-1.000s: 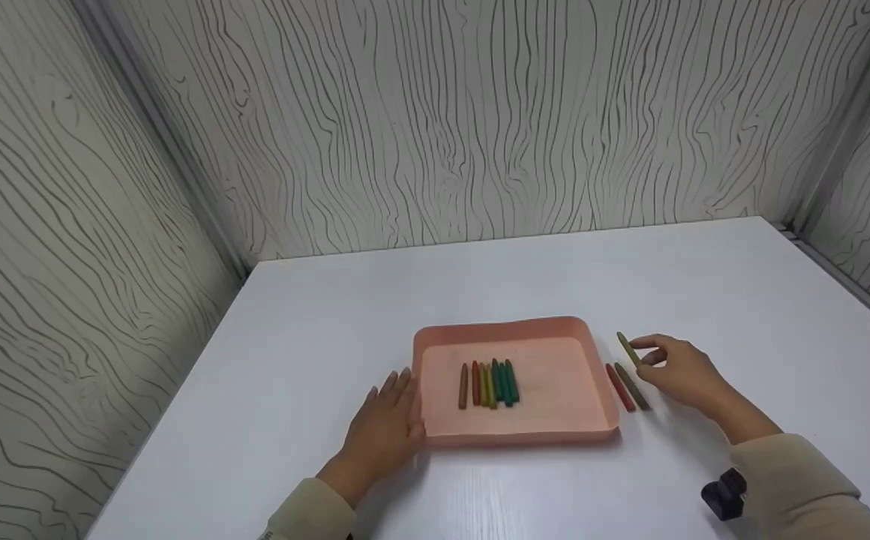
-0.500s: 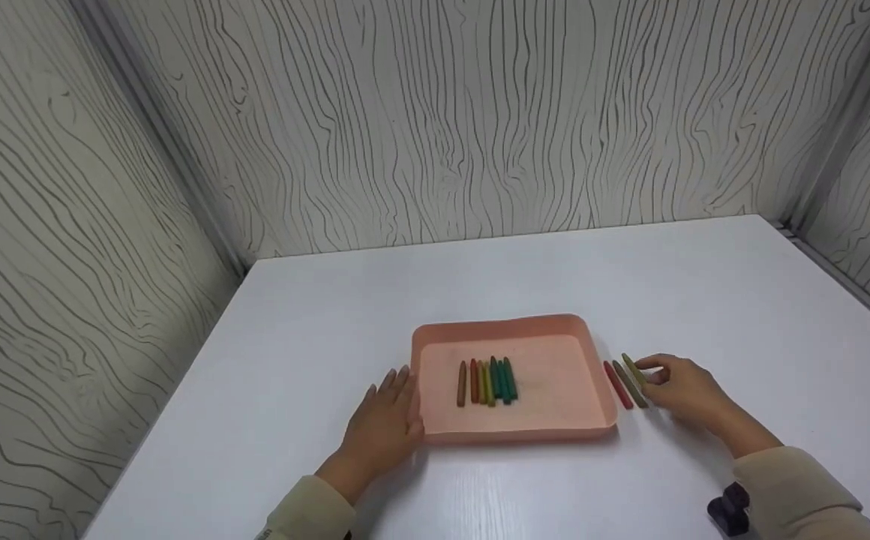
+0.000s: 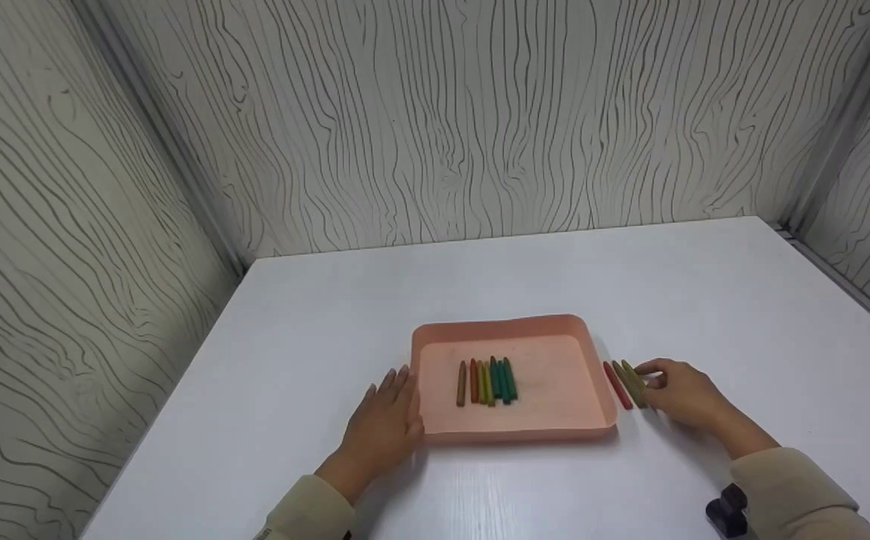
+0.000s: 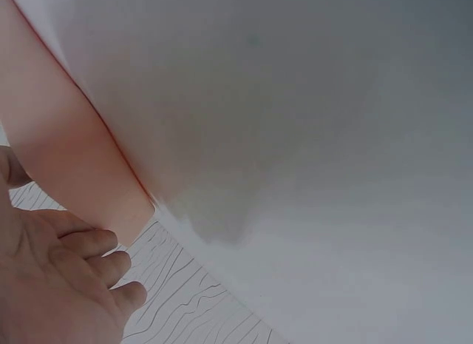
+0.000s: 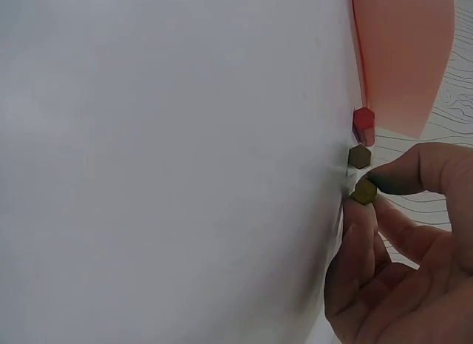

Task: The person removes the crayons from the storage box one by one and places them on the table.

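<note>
Mustard crayon (image 5: 364, 191): right of the tray (image 3: 555, 382), outermost in a short row there, pinched between thumb and fingers of the right hand (image 3: 682, 394)

Writing: small dark marks at the edge of the left sleeve (image 3: 313, 506), below and left of the tray in the head view, too small to read

Counts: 10 crayons, 7 in the tray and 3 right of it; 1 tray, 2 hands

In the tray, left to right: 1 brown crayon (image 3: 461, 384), 1 orange crayon (image 3: 474, 381), 2 yellow crayons (image 3: 490, 384), 3 green crayons (image 3: 503, 379); all lie left of the tray's middle, tapered tips toward its far wall; brown sits slightly apart, other six close together

Right of the tray, going outward: red crayon (image 5: 363, 117), olive crayon (image 5: 360, 157), then mustard, side by side and roughly parallel, slanted; red is just beside the tray's wall, can't tell if touching; all three show six-sided ends in the right wrist view

Hands: apart, one each side of the tray; right clamped on mustard only; left hand (image 3: 382, 427) has fingers extended, touching the tray's left wall, thumb by its near left corner

Around: tray is pink, shallow, rounded corners, on 1 white table (image 3: 555, 277); wood-grain panels (image 3: 435, 120) beyond and to both sides of it, 3 visible; black device (image 3: 726, 511) by the right sleeve (image 3: 791, 480), nearer the camera than the tray
</note>
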A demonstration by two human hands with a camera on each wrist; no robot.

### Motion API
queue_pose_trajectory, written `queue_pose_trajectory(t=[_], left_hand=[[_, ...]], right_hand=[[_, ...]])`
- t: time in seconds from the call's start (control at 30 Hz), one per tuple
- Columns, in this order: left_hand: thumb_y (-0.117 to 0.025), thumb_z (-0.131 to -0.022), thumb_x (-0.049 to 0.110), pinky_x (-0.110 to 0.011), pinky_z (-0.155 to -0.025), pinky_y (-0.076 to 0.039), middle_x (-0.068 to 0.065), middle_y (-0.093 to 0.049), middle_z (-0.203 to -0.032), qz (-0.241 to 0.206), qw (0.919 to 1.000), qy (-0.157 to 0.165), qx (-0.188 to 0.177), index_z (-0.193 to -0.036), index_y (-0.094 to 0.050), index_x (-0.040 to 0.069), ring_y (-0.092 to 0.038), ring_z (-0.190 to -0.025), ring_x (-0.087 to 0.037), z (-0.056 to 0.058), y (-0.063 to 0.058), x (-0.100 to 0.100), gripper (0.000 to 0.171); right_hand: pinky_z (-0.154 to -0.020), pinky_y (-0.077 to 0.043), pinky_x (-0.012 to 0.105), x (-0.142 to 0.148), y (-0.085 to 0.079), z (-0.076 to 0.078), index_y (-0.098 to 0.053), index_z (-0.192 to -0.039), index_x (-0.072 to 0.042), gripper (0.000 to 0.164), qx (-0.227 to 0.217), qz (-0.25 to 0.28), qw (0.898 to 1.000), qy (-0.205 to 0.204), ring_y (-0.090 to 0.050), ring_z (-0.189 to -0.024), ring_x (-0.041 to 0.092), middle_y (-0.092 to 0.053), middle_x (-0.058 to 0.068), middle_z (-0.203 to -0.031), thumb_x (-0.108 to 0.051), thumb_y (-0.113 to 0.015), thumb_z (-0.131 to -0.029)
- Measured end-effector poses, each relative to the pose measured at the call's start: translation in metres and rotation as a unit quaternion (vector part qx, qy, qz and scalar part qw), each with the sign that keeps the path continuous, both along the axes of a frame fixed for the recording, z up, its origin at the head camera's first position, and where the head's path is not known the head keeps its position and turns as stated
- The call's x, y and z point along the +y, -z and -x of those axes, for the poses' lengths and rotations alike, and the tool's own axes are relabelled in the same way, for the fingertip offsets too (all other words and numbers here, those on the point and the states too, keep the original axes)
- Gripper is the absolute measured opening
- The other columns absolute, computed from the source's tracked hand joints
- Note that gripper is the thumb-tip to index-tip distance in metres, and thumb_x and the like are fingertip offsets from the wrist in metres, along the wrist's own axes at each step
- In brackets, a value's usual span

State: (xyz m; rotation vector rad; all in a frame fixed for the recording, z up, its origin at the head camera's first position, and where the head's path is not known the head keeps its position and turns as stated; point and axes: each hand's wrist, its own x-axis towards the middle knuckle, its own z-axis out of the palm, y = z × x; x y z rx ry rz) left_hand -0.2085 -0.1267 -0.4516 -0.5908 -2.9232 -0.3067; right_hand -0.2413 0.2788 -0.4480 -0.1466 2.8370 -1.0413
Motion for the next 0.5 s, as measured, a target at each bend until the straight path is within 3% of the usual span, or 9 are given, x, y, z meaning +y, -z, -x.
queue_pose_trajectory(t=[0.5], left_hand=[[-0.04, -0.086, 0.024, -0.045, -0.098, -0.019, -0.011, -0.026, -0.137, 0.004, 1.0, -0.008, 0.004, -0.132, -0.03, 0.0, -0.021, -0.125, -0.028, 0.0012, 0.0014, 0.0012, 0.053]], right_hand=[[-0.057, -0.04, 0.031, 0.0004, -0.002, 0.0005, -0.049, -0.115, 0.004, 0.043, -0.003, -0.015, 1.0, 0.009, -0.049, -0.071, 0.02, -0.055, 0.013, -0.091, -0.016, -0.055, -0.077]])
